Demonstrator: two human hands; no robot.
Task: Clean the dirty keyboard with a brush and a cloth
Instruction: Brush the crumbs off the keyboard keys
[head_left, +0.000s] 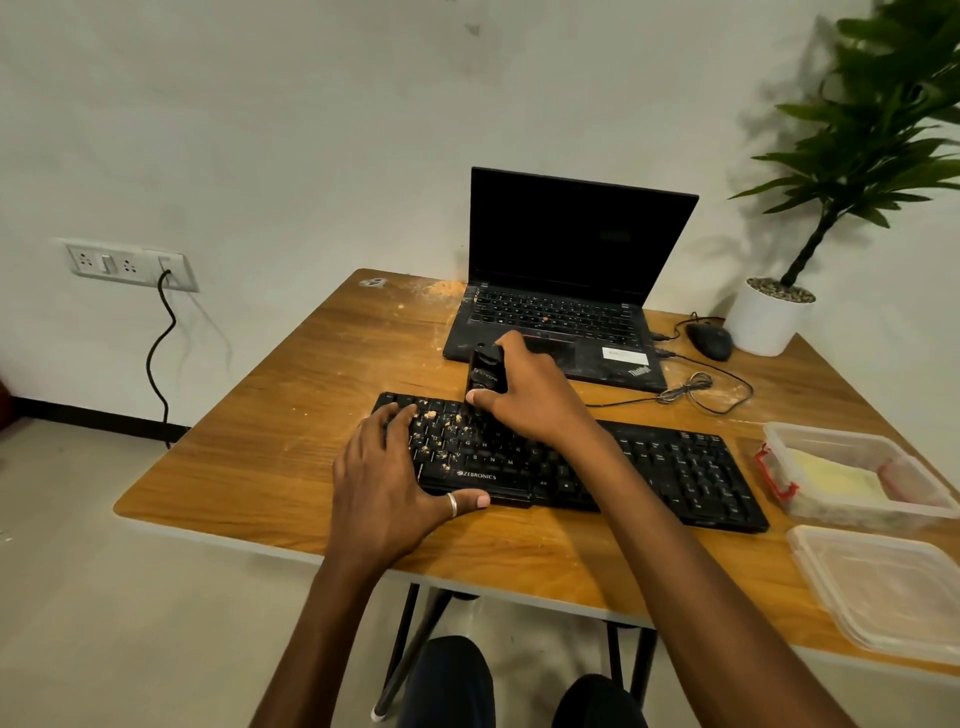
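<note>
The black keyboard (649, 467) is laid across the wooden table (260, 441), just in front of the laptop (561, 291), with crumbs (436, 431) scattered over its left keys. Its left end is covered by the left hand (384, 483), fingers spread flat, thumb pressed to the front edge. A black brush (485, 374) is gripped upright by the right hand (530, 395), lower end set at the top rows.

Two bare arms (691, 561) show over the table (249, 447). The left hand (382, 480) wears one thin silver ring (452, 504) on its thumb, right by the table's near edge. The right hand (527, 397), farther in over the table, is bare. Its nails are short. Below the table's near edge are two knees (452, 680) in dark trousers (597, 704), maybe dark blue.
</note>
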